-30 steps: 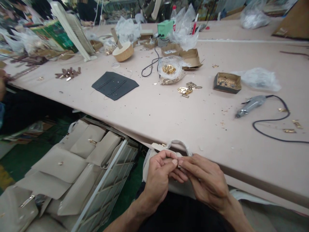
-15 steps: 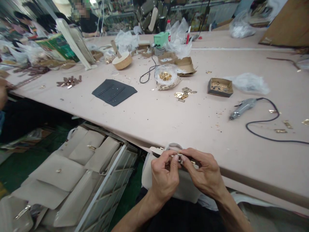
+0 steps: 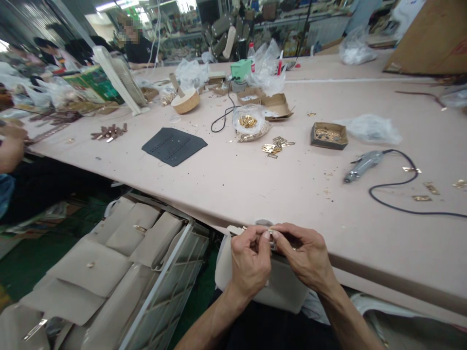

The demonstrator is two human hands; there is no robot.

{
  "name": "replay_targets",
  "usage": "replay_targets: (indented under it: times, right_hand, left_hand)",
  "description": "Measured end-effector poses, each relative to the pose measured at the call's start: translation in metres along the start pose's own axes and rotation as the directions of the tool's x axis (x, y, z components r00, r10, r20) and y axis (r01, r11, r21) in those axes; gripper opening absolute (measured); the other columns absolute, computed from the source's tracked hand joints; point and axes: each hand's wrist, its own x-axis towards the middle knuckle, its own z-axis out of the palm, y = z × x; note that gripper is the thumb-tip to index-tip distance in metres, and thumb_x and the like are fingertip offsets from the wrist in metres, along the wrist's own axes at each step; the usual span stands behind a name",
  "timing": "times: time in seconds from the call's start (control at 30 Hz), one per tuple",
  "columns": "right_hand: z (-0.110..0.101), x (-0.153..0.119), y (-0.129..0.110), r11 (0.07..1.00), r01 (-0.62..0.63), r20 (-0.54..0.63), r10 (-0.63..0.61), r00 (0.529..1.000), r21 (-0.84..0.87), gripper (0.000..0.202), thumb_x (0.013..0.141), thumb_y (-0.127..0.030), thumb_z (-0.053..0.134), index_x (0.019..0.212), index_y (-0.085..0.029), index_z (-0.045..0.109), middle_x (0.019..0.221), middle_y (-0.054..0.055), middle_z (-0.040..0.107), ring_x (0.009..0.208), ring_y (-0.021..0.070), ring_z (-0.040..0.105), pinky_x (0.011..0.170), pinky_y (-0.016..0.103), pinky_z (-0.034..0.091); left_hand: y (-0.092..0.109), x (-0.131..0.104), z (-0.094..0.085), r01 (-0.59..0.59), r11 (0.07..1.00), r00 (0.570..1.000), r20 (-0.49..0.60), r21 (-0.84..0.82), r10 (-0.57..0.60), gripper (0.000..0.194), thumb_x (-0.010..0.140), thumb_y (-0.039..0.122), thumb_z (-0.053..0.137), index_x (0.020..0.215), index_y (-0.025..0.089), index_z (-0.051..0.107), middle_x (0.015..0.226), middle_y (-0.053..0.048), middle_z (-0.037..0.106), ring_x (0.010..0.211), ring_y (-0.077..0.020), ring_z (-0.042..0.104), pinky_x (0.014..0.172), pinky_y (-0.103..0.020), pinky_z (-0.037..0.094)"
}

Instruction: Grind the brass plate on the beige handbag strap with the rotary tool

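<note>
The bag is at the near edge of the table, over the person's lap. A small shiny bit is just above it, between the two hands. The left hand is curled in, with its thumb and finger pinched on the bit. The right hand is bent too, and its thumb and finger pinch the bit from the right. The tips of both hands nearly meet, and they hide most of the bit, so its shape is hard to tell.

To the left, below the table, a crate is full of more pale bags. Some of them have gold clips.

On the table, past the hands, is a small pile of flat gold bits. Just behind it is a clear sack with gold bits in it. A dark sheet lies to the left, and brown strips are farther left. Right of the gold pile is a little box of small bits, with a clear wrap beside it. Nearer, on the right, a gray tool lies on its side with a curvy black cord.

Far back are a round block, a green box and a bottle. At the far left, a person is behind the table, and another person's hand is at the left edge.
</note>
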Motion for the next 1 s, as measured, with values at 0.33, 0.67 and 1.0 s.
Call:
replay_targets:
  times: [0.33, 0.67, 1.0]
  right_hand:
    - [-0.004, 0.010, -0.003, 0.990, -0.097, -0.114, 0.109, 0.987, 0.106, 0.017, 0.094, -0.035, 0.073, 0.093, -0.019, 0.078, 0.070, 0.000, 0.067, 0.059, 0.0099, 0.060, 0.054, 0.016, 0.049]
    - [-0.004, 0.021, 0.008, 0.961, -0.223, -0.098, 0.241, 0.966, 0.164, 0.028, 0.089, -0.041, 0.077, 0.091, -0.014, 0.079, 0.060, 0.002, 0.065, 0.052, 0.0113, 0.058, 0.048, 0.018, 0.047]
    - [0.000, 0.023, 0.010, 0.961, -0.221, -0.116, 0.241, 0.964, 0.164, 0.030, 0.089, -0.044, 0.077, 0.092, -0.014, 0.078, 0.061, 0.002, 0.064, 0.052, 0.0123, 0.059, 0.049, 0.020, 0.049]
  left_hand:
    - [0.000, -0.005, 0.006, 0.134, 0.983, 0.983, 0.144, -0.126, -0.116, 0.027, 0.102, 0.030, 0.063, 0.126, 0.019, 0.068, 0.103, -0.010, 0.072, 0.061, -0.0145, 0.068, 0.054, -0.021, 0.054]
    - [-0.010, 0.005, 0.018, 0.353, 0.820, 0.935, 0.206, -0.450, -0.290, 0.050, 0.091, 0.035, 0.077, 0.128, 0.005, 0.061, 0.092, -0.014, 0.074, 0.048, -0.0161, 0.067, 0.036, -0.016, 0.047]
    - [-0.012, 0.008, 0.020, 0.358, 0.811, 0.933, 0.142, -0.462, -0.331, 0.051, 0.086, 0.035, 0.079, 0.121, 0.003, 0.061, 0.085, -0.014, 0.073, 0.038, -0.0120, 0.057, 0.032, -0.015, 0.039]
